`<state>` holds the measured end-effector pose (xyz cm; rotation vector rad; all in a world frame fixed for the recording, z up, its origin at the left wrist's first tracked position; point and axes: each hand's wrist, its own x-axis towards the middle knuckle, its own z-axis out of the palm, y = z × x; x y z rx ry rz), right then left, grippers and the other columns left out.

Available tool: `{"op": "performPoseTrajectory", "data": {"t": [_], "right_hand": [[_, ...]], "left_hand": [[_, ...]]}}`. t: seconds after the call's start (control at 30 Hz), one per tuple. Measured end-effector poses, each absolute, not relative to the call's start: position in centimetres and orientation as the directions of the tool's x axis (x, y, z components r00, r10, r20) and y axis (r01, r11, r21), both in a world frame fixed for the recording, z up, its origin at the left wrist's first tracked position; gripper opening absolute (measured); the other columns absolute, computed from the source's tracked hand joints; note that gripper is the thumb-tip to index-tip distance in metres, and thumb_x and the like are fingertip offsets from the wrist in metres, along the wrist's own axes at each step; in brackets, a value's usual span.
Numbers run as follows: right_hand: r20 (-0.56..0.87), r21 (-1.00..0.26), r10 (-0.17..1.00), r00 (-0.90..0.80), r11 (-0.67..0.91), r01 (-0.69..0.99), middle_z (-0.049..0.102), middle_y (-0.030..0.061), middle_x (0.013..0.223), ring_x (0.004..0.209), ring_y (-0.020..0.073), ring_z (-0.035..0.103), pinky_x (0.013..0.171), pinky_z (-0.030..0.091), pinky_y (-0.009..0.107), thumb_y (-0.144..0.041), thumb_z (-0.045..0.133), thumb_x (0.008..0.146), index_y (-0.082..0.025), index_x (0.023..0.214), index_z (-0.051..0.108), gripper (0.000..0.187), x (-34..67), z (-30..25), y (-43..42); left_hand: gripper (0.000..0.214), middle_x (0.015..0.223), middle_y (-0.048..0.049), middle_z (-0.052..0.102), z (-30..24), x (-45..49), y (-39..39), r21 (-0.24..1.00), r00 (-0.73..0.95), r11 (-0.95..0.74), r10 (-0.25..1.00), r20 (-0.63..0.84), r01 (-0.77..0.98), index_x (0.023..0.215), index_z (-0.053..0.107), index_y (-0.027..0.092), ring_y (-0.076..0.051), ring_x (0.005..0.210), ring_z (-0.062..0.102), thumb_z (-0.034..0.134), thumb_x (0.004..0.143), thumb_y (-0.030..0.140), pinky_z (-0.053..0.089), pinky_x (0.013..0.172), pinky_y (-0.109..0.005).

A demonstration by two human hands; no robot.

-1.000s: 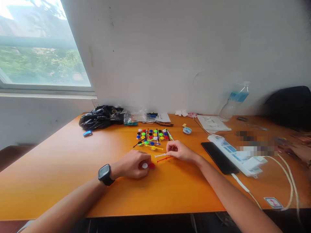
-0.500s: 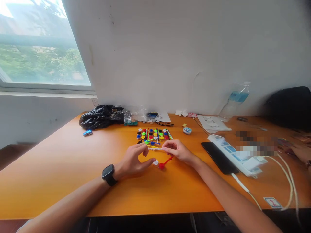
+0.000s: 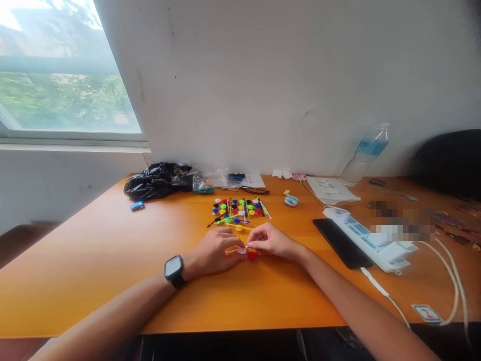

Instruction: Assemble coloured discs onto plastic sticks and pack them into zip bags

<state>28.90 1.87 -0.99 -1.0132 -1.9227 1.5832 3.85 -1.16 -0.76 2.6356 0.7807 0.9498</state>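
Observation:
My left hand [image 3: 216, 250], with a black watch on the wrist, has its thumb and fingers closed around a small white plastic disc [image 3: 242, 250]. A thin white plastic arrow [image 3: 232, 251] lies across that disc, and the fingertips of my right hand [image 3: 276, 243] pinch its right end. Right beside them a red disc [image 3: 251, 256] rests on the table, partly covered by my right hand. Just beyond my hands lies a yellow disc with a yellow arrow [image 3: 239, 228]. Behind it are green, blue and black arrow pieces [image 3: 227, 220].
Rows of coloured discs and sticks [image 3: 240, 206] lie further back. A black plastic bag [image 3: 158, 181], a blue packet [image 3: 137, 205] and a round container [image 3: 290, 201] are around them. To the right are a phone [image 3: 340, 243], a white power strip [image 3: 356, 233], cables and a bottle [image 3: 370, 150].
My right hand has brought the white arrow down and towards me onto the white disc. My left fingers have closed in around the disc; the red arrow is now mostly hidden.

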Motion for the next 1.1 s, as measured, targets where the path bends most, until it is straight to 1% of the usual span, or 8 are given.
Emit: {"op": "performPoseTrajectory", "data": {"t": [0.13, 0.23, 0.37, 0.47, 0.57, 0.87, 1.0, 1.1], "right_hand": [[-0.121, -0.949, 0.776, -0.62, 0.092, 0.3, 0.068, -0.0001, 0.065, 0.056, 0.0121, 0.054, 0.053, 0.037, 0.023, -0.046, 0.081, 0.085, -0.016, 0.088, 0.073, 0.031, 28.7, -1.5, 1.9], [-0.065, -0.923, 0.823, -0.564, 0.165, 0.348, 0.069, 0.001, 0.07, 0.058, 0.0121, 0.055, 0.055, 0.039, 0.023, -0.047, 0.081, 0.085, -0.017, 0.084, 0.07, 0.032, 28.5, -1.8, 1.9], [0.021, -0.869, 0.874, -0.485, 0.256, 0.423, 0.071, 0.0025, 0.079, 0.06, 0.0115, 0.054, 0.055, 0.039, 0.023, -0.049, 0.076, 0.09, -0.017, 0.085, 0.071, 0.032, 28.1, -1.9, 1.6], [0.046, -0.847, 0.872, -0.487, 0.293, 0.444, 0.071, 0.0028, 0.082, 0.061, 0.0118, 0.056, 0.054, 0.04, 0.023, -0.048, 0.073, 0.093, -0.018, 0.088, 0.071, 0.031, 27.9, -1.7, 1.3], [0.06, -0.837, 0.872, -0.486, 0.31, 0.452, 0.072, 0.0028, 0.084, 0.062, 0.012, 0.059, 0.054, 0.04, 0.022, -0.045, 0.07, 0.095, -0.018, 0.089, 0.07, 0.028, 27.9, -1.5, 1.1], [0.064, -0.804, 0.855, -0.515, 0.349, 0.481, 0.071, 0.0011, 0.079, 0.063, 0.012, 0.057, 0.057, 0.041, 0.023, -0.039, 0.07, 0.095, -0.018, 0.085, 0.069, 0.023, 27.9, -1.2, 0.9], [0.062, -0.79, 0.859, -0.509, 0.354, 0.501, 0.069, 0.0005, 0.078, 0.061, 0.0115, 0.055, 0.055, 0.039, 0.023, -0.04, 0.069, 0.095, -0.019, 0.086, 0.071, 0.023, 27.9, -0.8, 0.8], [0.088, -0.796, 0.874, -0.478, 0.351, 0.494, 0.071, 0.0016, 0.088, 0.056, 0.0099, 0.052, 0.052, 0.037, 0.024, -0.042, 0.067, 0.097, -0.02, 0.096, 0.074, 0.023, 27.9, -0.5, 0.7]], "left_hand": [[0.016, 0.081, -0.0038, 0.073, -0.9, 3.8, -1.1, 0.332, 0.681, -0.848, 0.53, 0.505, 0.413, 0.093, 0.077, 0.025, -0.021, 0.076, 0.066, 0.065, 0.102, 0.031, 0.049, 0.07, -0.035], [0.015, 0.083, -0.0041, 0.074, -0.8, 3.7, -1.1, 0.296, 0.684, -0.848, 0.53, 0.501, 0.44, 0.091, 0.076, 0.024, -0.022, 0.079, 0.067, 0.066, 0.101, 0.028, 0.049, 0.072, -0.036], [0.015, 0.091, -0.0044, 0.078, -0.5, 3.4, -0.8, 0.298, 0.663, -0.831, 0.556, 0.502, 0.47, 0.093, 0.078, 0.024, -0.023, 0.085, 0.068, 0.066, 0.101, 0.027, 0.052, 0.077, -0.036], [0.02, 0.097, -0.0045, 0.079, -0.3, 3.2, -0.7, 0.297, 0.674, -0.829, 0.558, 0.484, 0.473, 0.094, 0.08, 0.024, -0.022, 0.087, 0.067, 0.063, 0.104, 0.028, 0.052, 0.078, -0.036], [0.021, 0.095, -0.0033, 0.079, -0.2, 3.3, -0.8, 0.283, 0.678, -0.834, 0.551, 0.487, 0.474, 0.09, 0.079, 0.024, -0.021, 0.086, 0.066, 0.063, 0.104, 0.027, 0.052, 0.077, -0.035], [0.016, 0.091, -0.0013, 0.077, -1.3, 3.9, -0.5, 0.317, 0.679, -0.841, 0.541, 0.497, 0.438, 0.081, 0.071, 0.023, -0.021, 0.084, 0.068, 0.073, 0.096, 0.026, 0.052, 0.079, -0.036], [0.015, 0.094, -0.0042, 0.076, -1.6, 3.8, -0.7, 0.306, 0.653, -0.822, 0.568, 0.5, 0.481, 0.089, 0.068, 0.023, -0.024, 0.089, 0.069, 0.076, 0.094, 0.035, 0.052, 0.08, -0.037], [0.018, 0.097, -0.0056, 0.076, -1.3, 3.7, -1.0, 0.311, 0.622, -0.807, 0.587, 0.519, 0.502, 0.101, 0.067, 0.023, -0.026, 0.092, 0.069, 0.075, 0.094, 0.037, 0.052, 0.081, -0.038]]}}
